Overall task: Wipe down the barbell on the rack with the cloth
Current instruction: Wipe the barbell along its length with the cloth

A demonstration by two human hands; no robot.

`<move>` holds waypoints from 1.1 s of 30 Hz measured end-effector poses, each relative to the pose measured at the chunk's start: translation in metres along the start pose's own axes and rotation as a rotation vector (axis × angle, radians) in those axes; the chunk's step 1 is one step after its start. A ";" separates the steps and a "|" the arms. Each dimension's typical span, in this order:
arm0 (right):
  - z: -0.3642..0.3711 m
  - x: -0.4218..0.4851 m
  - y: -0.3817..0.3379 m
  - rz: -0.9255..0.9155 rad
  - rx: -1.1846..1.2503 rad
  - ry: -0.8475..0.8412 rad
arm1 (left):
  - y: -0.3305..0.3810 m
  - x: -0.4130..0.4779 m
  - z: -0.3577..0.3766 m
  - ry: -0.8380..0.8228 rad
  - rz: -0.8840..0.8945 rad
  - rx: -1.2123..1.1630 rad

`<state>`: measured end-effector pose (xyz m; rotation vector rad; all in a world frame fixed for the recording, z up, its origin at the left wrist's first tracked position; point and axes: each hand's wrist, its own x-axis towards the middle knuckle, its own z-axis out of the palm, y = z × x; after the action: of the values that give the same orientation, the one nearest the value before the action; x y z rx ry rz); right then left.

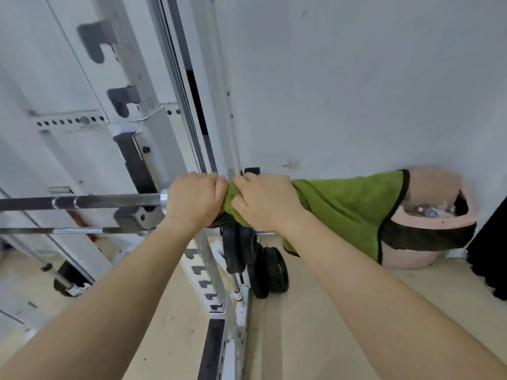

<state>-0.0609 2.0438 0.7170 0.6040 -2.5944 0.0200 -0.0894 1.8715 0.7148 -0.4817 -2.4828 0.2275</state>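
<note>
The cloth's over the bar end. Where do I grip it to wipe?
Grip the cloth at its bunched part wrapping the barbell, from above, fingers curling over the top, as the left hand and right hand do. The bar lies level; the cloth's loose end trails right.

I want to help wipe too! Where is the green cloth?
In the head view the green cloth sits right of centre, wrapped over the end of the barbell, with the left hand and right hand gripping it side by side.
</note>
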 end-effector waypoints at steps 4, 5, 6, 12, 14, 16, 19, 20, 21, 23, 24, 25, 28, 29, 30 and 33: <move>0.002 -0.028 0.042 -0.043 -0.055 0.014 | 0.017 0.004 0.005 0.080 -0.222 -0.026; -0.001 -0.039 0.058 -0.002 -0.074 0.013 | 0.027 0.008 0.005 0.075 -0.242 -0.067; -0.005 -0.050 0.074 0.052 -0.090 0.018 | 0.039 0.013 0.004 0.052 -0.241 -0.103; -0.027 -0.061 0.117 0.383 -0.090 -0.062 | 0.100 0.024 -0.003 0.134 -0.127 -0.173; -0.029 -0.038 0.100 0.368 -0.033 -0.187 | 0.091 0.012 0.002 0.195 -0.066 -0.242; -0.028 -0.012 0.072 0.330 0.030 -0.274 | 0.075 -0.006 0.004 0.189 -0.003 -0.239; -0.015 0.013 0.035 0.283 0.016 -0.195 | 0.031 -0.018 0.001 0.133 -0.050 -0.142; -0.008 0.014 0.027 0.287 -0.010 -0.121 | 0.017 -0.016 -0.003 0.069 -0.081 -0.111; -0.001 0.010 0.022 0.290 -0.038 -0.034 | 0.006 -0.009 -0.006 -0.021 -0.098 -0.079; 0.010 -0.008 0.014 0.242 -0.091 0.111 | -0.003 0.013 -0.008 -0.220 -0.076 -0.047; 0.016 -0.020 0.015 0.200 -0.132 0.169 | -0.003 0.026 -0.007 -0.329 -0.053 -0.053; 0.020 -0.031 0.020 0.156 -0.170 0.195 | 0.003 0.038 -0.007 -0.428 -0.030 -0.079; 0.019 -0.061 0.057 0.128 -0.191 0.206 | 0.038 0.060 -0.009 -0.490 0.078 -0.120; 0.015 -0.072 0.075 0.174 -0.185 0.203 | 0.055 0.060 -0.012 -0.433 0.116 -0.105; 0.008 -0.081 0.091 0.234 -0.191 0.189 | 0.073 0.058 -0.015 -0.340 0.138 -0.081; -0.017 -0.088 0.129 0.419 -0.239 0.051 | 0.114 0.040 -0.021 -0.051 0.041 -0.126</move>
<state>-0.0379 2.1985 0.7039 -0.0281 -2.5743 -0.1348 -0.0754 1.9928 0.7222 -0.5864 -2.5495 0.1016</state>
